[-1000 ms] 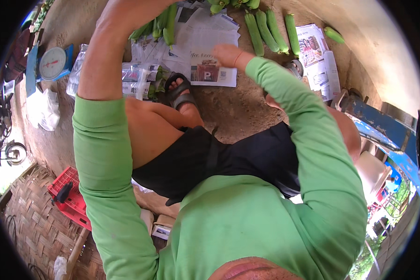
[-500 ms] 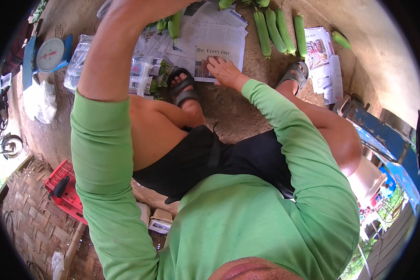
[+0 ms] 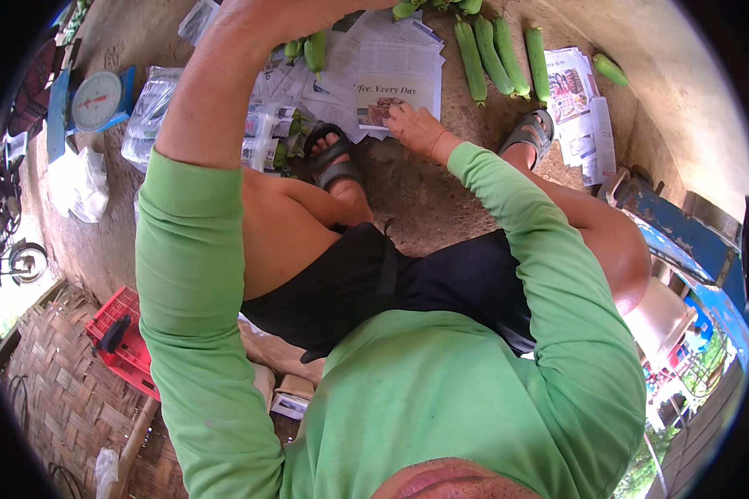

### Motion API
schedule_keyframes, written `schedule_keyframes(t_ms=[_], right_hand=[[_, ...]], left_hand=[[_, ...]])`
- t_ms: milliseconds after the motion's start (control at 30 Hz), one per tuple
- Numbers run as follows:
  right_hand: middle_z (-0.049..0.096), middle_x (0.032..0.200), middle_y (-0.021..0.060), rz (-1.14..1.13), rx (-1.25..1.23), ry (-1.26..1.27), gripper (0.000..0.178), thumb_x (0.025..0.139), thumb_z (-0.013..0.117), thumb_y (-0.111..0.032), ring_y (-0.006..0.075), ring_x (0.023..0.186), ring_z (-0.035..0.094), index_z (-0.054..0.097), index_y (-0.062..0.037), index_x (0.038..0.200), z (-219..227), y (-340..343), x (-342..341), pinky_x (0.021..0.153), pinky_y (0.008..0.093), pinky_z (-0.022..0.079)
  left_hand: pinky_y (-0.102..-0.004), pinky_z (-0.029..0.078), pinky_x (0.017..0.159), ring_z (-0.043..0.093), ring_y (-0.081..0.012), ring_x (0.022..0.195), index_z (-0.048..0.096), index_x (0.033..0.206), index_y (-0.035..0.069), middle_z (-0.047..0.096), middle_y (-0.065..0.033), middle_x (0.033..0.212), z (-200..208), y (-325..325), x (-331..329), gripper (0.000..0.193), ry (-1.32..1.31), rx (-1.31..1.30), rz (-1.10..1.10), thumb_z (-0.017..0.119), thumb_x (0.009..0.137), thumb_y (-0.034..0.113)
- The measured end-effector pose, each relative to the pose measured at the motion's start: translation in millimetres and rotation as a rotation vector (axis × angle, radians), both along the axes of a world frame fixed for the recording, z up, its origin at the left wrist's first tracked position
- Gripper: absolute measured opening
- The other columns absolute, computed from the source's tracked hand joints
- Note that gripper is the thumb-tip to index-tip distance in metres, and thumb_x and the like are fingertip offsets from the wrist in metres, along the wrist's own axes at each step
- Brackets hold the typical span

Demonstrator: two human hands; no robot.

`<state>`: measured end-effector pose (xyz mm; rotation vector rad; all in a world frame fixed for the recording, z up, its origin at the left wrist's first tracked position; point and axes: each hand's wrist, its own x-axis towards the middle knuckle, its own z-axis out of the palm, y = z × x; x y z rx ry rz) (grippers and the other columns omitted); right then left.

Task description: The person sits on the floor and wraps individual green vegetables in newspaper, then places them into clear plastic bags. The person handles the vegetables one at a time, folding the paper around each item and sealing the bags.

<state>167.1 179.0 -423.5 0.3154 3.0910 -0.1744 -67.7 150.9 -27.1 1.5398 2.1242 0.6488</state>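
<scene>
My right hand (image 3: pixel 414 130) is at the lower right edge of a newspaper sheet (image 3: pixel 398 66) on the ground, fingers bent and closed on its edge. My left forearm (image 3: pixel 212 91) reaches up across the top left. Its hand is mostly cut off by the upper edge, so its fingers do not show. Several long green luffa gourds (image 3: pixel 493 56) lie right of the sheet, side by side. More green gourds (image 3: pixel 314 51) lie below my left arm, on spread newspapers (image 3: pixel 329 96), and others lie at the top edge.
A newspaper stack (image 3: pixel 578 108) is beside my right sandal (image 3: pixel 531 137); my left sandal (image 3: pixel 331 158) stands near plastic-wrapped bundles (image 3: pixel 146 108). Farther left are a dial scale (image 3: pixel 96 101) and white plastic bag (image 3: pixel 79 183). A red crate (image 3: pixel 121 341) sits behind on the left; blue furniture (image 3: pixel 678 224) stands right.
My right hand has gone from lying on the newspaper to closing on its edge. The sheet's lower edge sits a little higher. The whole view has shifted slightly.
</scene>
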Motion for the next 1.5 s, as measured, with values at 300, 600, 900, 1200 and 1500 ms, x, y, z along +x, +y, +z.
schedule_keyframes(t_ms=[300, 600, 900, 1200, 1500], right_hand=[[0.061, 0.092, -0.0005, 0.026, 0.157, 0.188, 0.008, 0.087, 0.062, -0.02, 0.0227, 0.096, 0.061, 0.07, -0.019, 0.088, 13, 15, -11, 0.074, 0.0425, 0.048], [0.071, 0.094, -0.0032, 0.068, 0.093, 0.049, 0.016, 0.092, 0.06, -0.022, 0.0198, 0.093, 0.067, 0.076, -0.0195, 0.095, 28, -4, -16, 0.078, 0.0411, 0.048], [0.07, 0.1, -0.0019, 0.252, 0.05, -0.002, 0.018, 0.09, 0.062, -0.023, 0.018, 0.103, 0.065, 0.076, -0.0177, 0.1, 18, 28, -7, 0.085, 0.0403, 0.045], [0.063, 0.091, -0.0006, 0.15, -0.094, 0.066, 0.006, 0.088, 0.063, -0.019, 0.0217, 0.089, 0.065, 0.068, -0.0209, 0.086, 30, 66, -1, 0.08, 0.0434, 0.044], [0.064, 0.092, 0.0006, -0.03, -0.192, 0.115, 0.001, 0.09, 0.068, -0.02, 0.0257, 0.094, 0.066, 0.068, -0.0194, 0.09, 10, 88, -15, 0.081, 0.0481, 0.044]], left_hand=[[-0.0383, 0.055, 0.085, 0.071, -0.0253, 0.095, 0.065, 0.125, -0.005, 0.073, -0.0175, 0.104, -65, 19, -25, 0.063, 0.0, -0.054, -0.152, 0.087, 0.08, 0.034], [-0.0385, 0.053, 0.095, 0.069, -0.0257, 0.106, 0.064, 0.133, -0.006, 0.074, -0.0188, 0.114, -268, 26, -32, 0.07, -0.359, -0.289, -0.342, 0.088, 0.081, 0.033], [-0.0416, 0.052, 0.098, 0.068, -0.0315, 0.113, 0.059, 0.142, -0.002, 0.072, -0.0216, 0.124, -396, 31, 1, 0.073, -0.663, -0.289, -0.447, 0.086, 0.082, 0.03], [-0.0415, 0.052, 0.095, 0.067, -0.0345, 0.111, 0.061, 0.14, 0.001, 0.07, -0.0216, 0.124, -418, 38, 7, 0.054, -0.467, -0.387, -0.611, 0.075, 0.096, 0.028], [-0.0337, 0.052, 0.094, 0.065, -0.0174, 0.105, 0.073, 0.125, 0.002, 0.075, -0.009, 0.115, -452, 21, -10, 0.05, -1.075, -0.429, -0.177, 0.062, 0.107, 0.047]])
